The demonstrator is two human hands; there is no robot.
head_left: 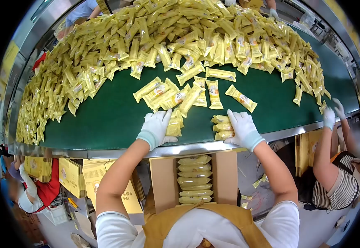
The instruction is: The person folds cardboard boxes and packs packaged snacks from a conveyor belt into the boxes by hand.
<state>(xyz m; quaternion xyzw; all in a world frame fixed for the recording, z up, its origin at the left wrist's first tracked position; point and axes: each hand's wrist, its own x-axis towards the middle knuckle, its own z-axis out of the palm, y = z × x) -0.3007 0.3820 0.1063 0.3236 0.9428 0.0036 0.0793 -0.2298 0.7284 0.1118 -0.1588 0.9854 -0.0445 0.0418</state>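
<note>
Both my hands wear white gloves and rest at the near edge of the green conveyor belt [118, 124]. My left hand [155, 127] curls around the left side of a small row of yellow wrapped snack packets [175, 124], thumb toward me. Across from it, my right hand [243, 129] grips the right end of several stacked snack packets [223, 127]. Just beyond my hands lie loose packets [214, 94], some overlapping. Below the belt edge, in front of my body, an open cardboard box [163, 182] holds a row of the same packets [194, 174].
A large heap of yellow packets [180, 29] covers the belt's far side. A metal rail [196, 147] runs along the near edge. Flattened printed cartons [97, 177] stand at left. Co-workers stand at right [337, 177] and left [33, 194]; others are across the belt.
</note>
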